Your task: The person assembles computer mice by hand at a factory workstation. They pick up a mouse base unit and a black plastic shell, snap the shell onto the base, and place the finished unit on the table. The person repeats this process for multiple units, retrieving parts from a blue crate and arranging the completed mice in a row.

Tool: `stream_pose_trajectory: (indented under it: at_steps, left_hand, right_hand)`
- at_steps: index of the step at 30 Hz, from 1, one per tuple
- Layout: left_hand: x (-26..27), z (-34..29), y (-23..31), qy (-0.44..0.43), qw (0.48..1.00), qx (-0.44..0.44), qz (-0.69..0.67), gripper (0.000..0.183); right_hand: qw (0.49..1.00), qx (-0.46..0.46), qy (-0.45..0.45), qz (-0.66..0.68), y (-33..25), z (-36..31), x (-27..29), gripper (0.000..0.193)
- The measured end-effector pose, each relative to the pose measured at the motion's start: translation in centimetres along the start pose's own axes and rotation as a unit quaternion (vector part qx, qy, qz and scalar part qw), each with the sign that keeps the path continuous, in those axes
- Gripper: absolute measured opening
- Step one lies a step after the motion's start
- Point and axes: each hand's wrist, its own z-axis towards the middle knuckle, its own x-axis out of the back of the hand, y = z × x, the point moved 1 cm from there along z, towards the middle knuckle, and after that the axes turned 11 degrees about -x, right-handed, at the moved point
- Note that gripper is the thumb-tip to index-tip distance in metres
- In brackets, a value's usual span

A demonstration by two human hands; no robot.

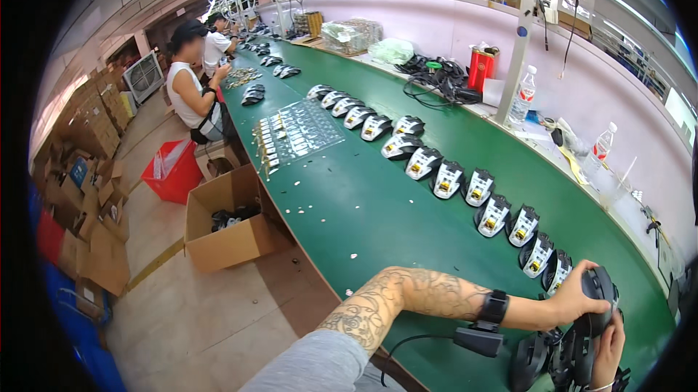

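At the lower right, my left hand (576,302) is closed on a black computer mouse (600,287), thumb and fingers around its side. Just below it, my right hand (611,345) has its fingers bent up against the lower end of the same mouse; part of this hand is hidden by dark shells. Several more black computer mice (529,360) lie bunched on the green table beneath my hands. From there a curved row of half-open mice (494,216), with white insides and yellow parts, runs away along the table.
A clear plastic tray (298,132) of small parts lies on the green table (363,225). Bottles (523,94) and a red can (481,68) stand along the right ledge. At left are a cardboard box (229,243), a red bin (171,172) and a seated person (190,94).
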Motion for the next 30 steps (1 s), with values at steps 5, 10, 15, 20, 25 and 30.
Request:
stream_pose_trajectory:
  at_steps: [5,10,15,20,25,30]
  left_hand:
    - [1.9,-4.3,3.4,0.035,0.992,-0.115,0.024,0.072]
    - [4.0,-7.2,4.5,0.092,0.983,-0.12,0.1,0.075]
    - [1.4,-7.1,2.7,0.11,0.993,-0.024,-0.047,0.057]
    - [1.9,-3.2,0.7,0.061,0.973,0.189,-0.119,0.029]
    - [-0.1,0.6,-0.5,0.079,0.958,0.249,-0.12,0.036]
    - [-1.5,2.8,-1.0,0.109,0.944,0.255,-0.181,0.037]
  right_hand:
    - [0.965,-0.143,-0.06,0.213,-2.4,-3.2,-5.6,0.035]
    - [0.976,-0.118,-0.095,0.155,-2.4,-2.4,-9.9,0.028]
    - [0.976,-0.154,-0.056,0.14,-0.2,-2.1,-7.3,0.035]
    - [0.97,-0.163,-0.029,0.179,0.3,-1.4,-4.5,0.039]
    - [0.977,-0.176,-0.029,0.114,-0.3,0.9,-0.1,0.043]
    - [0.929,0.208,0.048,-0.301,-5.1,1.1,2.2,0.082]
